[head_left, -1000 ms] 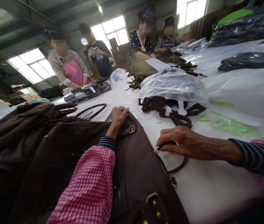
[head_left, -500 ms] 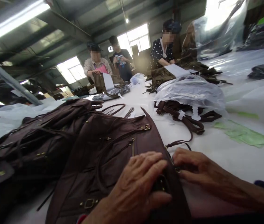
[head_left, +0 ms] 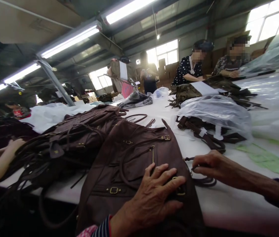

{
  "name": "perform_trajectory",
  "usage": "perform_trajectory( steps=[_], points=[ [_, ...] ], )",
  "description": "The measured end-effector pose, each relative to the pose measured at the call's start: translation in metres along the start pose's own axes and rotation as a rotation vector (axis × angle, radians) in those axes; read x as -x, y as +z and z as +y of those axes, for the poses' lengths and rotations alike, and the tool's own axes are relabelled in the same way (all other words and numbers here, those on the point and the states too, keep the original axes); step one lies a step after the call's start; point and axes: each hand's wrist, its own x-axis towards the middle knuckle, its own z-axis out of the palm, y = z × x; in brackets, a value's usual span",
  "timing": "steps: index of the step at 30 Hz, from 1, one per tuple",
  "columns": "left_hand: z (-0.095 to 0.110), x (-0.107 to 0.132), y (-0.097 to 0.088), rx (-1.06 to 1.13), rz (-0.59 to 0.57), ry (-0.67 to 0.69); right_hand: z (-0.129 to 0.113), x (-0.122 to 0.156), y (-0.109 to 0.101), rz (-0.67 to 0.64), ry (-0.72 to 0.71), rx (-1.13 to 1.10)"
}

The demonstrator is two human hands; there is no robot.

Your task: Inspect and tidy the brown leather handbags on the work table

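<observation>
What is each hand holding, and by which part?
Left hand presses flat on the brown bag, gripping nothing. Right hand: fingers pinch the thin strap at the bag's side edge.

Bare desk (head_left: 223, 205) lies open just nearer than the right hand (head_left: 209, 165); beyond it straps (head_left: 210, 140) and a plastic bag (head_left: 215, 112) block; bags (head_left: 80, 138) crowd its left.

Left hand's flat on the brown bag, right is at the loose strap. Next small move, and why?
Probably draw the strap away from the bag with the right hand to straighten it: it lies coiled on the table beside the bag, which the left hand pins flat.
</observation>
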Motion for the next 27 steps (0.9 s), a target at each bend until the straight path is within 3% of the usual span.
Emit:
perform_trajectory(
  steps=[4, 8, 14, 20, 27],
  points=[
    [0.001, -0.007, 0.003, -0.037, 0.005, 0.018, 0.013, -0.008, 0.001, 0.031, -0.001, 0.040],
    [0.011, -0.015, -0.002, -0.071, 0.012, 0.006, 0.010, 0.009, 0.005, 0.133, -0.088, 0.213],
    [0.025, -0.031, 0.010, -0.210, 0.060, 0.055, 0.012, 0.028, 0.013, 0.121, -0.098, 0.301],
    [0.023, -0.032, 0.019, -0.252, 0.087, 0.072, 0.021, 0.008, 0.020, 0.218, -0.158, 0.462],
    [0.022, -0.030, 0.025, -0.279, 0.097, 0.100, 0.035, -0.015, 0.020, 0.313, -0.127, 0.509]
  ],
)
